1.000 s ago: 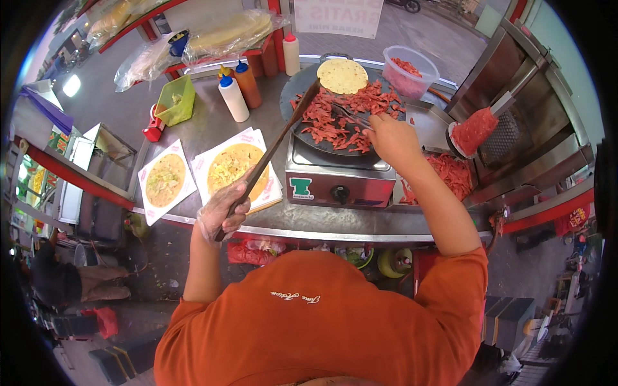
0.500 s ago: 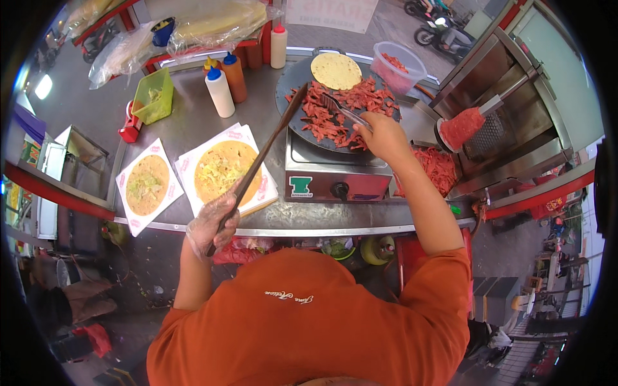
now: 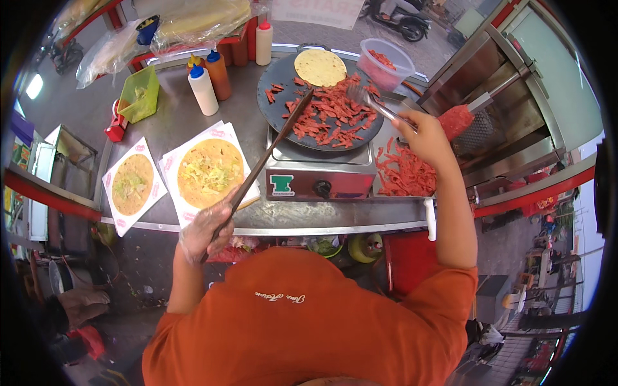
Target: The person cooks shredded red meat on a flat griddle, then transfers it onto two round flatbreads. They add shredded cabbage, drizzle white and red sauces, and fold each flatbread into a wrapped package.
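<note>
A clear plastic glove covers my left hand, which is closed round the lower end of a long dark wooden spatula. The spatula's far tip reaches over the round black griddle, among the red meat strips. Bare and closed, my right hand grips metal tongs, whose ends are at the right side of the meat. A round flatbread lies at the griddle's far edge. Left of the stove, two flatbreads topped with shredded greens, one larger and one smaller, rest on white paper.
Right of the stove, a tray holds more meat strips, with a white-handled tool at its front. Behind stand a meat spit and a clear tub. Squeeze bottles, a green basket and a red tape dispenser stand at left.
The tongs and my right hand have moved right across the griddle. Meat has shifted right, leaving a few pieces at the griddle's left. The whole view has also shifted slightly.
</note>
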{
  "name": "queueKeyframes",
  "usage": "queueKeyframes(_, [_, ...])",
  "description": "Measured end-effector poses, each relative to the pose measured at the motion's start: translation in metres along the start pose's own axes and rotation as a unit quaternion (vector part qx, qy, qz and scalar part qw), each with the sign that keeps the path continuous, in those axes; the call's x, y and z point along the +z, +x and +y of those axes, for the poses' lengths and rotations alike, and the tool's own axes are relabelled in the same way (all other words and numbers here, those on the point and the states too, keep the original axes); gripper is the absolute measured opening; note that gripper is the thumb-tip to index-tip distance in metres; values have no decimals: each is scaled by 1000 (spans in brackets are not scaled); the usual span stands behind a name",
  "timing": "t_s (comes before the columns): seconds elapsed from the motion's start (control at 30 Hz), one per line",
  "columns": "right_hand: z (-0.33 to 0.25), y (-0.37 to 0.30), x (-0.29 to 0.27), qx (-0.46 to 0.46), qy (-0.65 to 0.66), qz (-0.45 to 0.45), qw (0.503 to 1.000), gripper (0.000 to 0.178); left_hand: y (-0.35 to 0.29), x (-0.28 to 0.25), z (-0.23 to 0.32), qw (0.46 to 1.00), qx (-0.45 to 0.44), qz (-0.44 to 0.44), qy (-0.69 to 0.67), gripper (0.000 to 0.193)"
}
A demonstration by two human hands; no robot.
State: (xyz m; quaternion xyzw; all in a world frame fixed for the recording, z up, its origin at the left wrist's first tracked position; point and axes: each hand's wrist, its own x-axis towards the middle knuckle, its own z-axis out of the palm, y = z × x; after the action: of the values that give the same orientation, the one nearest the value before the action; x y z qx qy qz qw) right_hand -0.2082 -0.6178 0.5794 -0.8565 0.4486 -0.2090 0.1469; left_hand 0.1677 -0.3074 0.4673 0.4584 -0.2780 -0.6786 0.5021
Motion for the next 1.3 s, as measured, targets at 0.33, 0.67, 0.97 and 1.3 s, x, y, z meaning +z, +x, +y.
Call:
queueKeyframes(0.33, [42, 40, 7, 236, 156, -264, 922, 35, 15, 21, 29, 992, 36, 111, 54, 70])
queueKeyframes(0.67, [42, 30, 13, 149, 61, -198, 967, 40, 11, 28, 10, 995, 23, 79, 52, 73])
queueKeyframes(0.97, [-35, -28, 45, -79, -330, -1, 940, 31, 7, 18, 10, 997, -7, 43, 64, 71])
queueKeyframes(1.3, [-28, -3, 8, 196, 55, -182, 962, 47, 13, -15, 4, 997, -41, -45, -47, 72])
